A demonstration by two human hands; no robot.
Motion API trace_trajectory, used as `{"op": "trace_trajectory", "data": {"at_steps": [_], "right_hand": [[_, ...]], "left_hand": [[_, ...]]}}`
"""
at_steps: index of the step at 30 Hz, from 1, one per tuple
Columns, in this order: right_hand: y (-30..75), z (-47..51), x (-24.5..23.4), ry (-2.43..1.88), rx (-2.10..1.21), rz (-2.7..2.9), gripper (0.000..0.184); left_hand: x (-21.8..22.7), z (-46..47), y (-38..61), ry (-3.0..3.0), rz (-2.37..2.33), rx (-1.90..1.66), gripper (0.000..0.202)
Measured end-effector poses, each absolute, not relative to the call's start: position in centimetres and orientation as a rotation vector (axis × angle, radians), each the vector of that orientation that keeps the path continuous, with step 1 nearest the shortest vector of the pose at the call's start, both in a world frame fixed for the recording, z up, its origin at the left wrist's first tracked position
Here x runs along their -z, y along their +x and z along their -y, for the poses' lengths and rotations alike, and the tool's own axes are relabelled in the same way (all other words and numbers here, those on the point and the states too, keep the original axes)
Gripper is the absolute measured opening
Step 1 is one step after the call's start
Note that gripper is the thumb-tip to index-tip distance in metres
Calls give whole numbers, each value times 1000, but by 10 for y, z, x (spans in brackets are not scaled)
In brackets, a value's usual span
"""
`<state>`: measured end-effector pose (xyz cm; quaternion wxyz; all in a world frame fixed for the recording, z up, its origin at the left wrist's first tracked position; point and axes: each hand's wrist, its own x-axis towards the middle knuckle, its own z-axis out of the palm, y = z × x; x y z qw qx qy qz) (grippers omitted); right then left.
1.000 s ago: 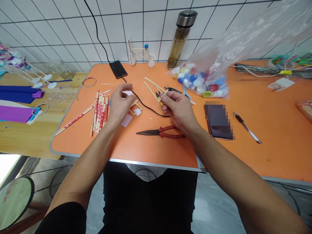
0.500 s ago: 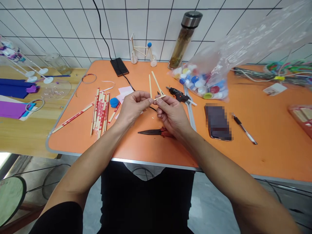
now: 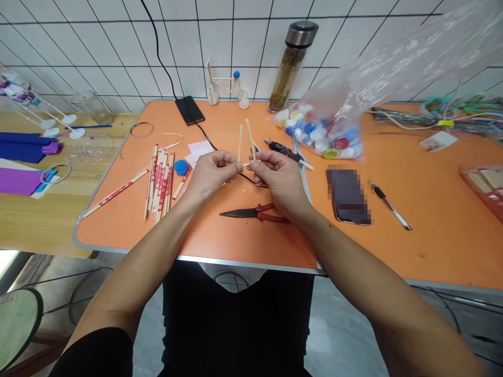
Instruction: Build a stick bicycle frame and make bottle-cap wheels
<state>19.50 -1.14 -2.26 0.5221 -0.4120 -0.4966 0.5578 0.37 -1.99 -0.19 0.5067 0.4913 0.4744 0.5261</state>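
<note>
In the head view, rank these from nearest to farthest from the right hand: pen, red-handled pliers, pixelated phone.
From the right hand:
1. Pliers, toward the person.
2. Pixelated phone, to its right.
3. Pen, farther right, past the phone.

We get bright, even light around the fingers (image 3: pixel 230 169), white glints on the plastic bag (image 3: pixel 373 78) beyond and right of them, glare on the floor (image 3: pixel 334 319) below. Pixelation masks the phone (image 3: pixel 349 196) rightward; far left, wall tiles (image 3: pixel 31 44) stretch with distortion.
</note>
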Motion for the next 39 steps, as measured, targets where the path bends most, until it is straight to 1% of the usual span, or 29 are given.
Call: {"op": "trace_trajectory", "data": {"at_steps": [1, 4, 5, 9, 13, 15, 18, 19, 23, 26, 28, 31, 33, 35, 37, 39], "right_hand": [[195, 11, 23, -988, -1342, 1176, 49], [193, 10, 22, -951, -1399, 1096, 50], [192, 11, 22, -934, -1425, 1063, 51], [187, 13, 24, -921, -1511, 991, 57], [189, 13, 22, -994, -1503, 1157, 55], [199, 15, 15, -1106, -1290, 1445, 51], [219, 30, -1, -1245, -686, 2023, 45], [226, 38, -6, -1270, -535, 2194, 41], [245, 73, -6, -1168, -150, 2746, 32], [250, 84, 10, -1056, 116, 2882, 22], [252, 84, 21, -1024, 211, 2879, 21], [253, 84, 32, -1012, 236, 2857, 24], [254, 89, 36, -1050, 237, 2846, 29], [255, 96, 36, -1120, 156, 2803, 35], [256, 102, 32, -1219, -142, 2648, 39], [258, 102, 23, -1293, -675, 2280, 37]], "left_hand": [[2, 20, 4, 1166, -1127, -1277, 28], [2, 20, 8, 1108, -1089, -1279, 44], [2, 20, 9, 1102, -1081, -1273, 46], [5, 19, 11, 1081, -1033, -1308, 41], [7, 18, 7, 1028, -1061, -1340, 36], [6, 17, 3, 1010, -1051, -1368, 35], [3, 13, -4, 981, -1035, -1420, 35], [2, 12, -7, 968, -1034, -1433, 34], [-2, 7, -15, 928, -1034, -1470, 26], [-5, 5, -19, 906, -1039, -1482, 24], [-6, 5, -20, 896, -1037, -1485, 23], [-8, 5, -20, 901, -1045, -1496, 24], [-9, 5, -20, 913, -1071, -1510, 26], [-10, 5, -21, 910, -1090, -1528, 26], [-12, 5, -22, 893, -1104, -1541, 25], [-12, 4, -23, 870, -1114, -1546, 23]]}}
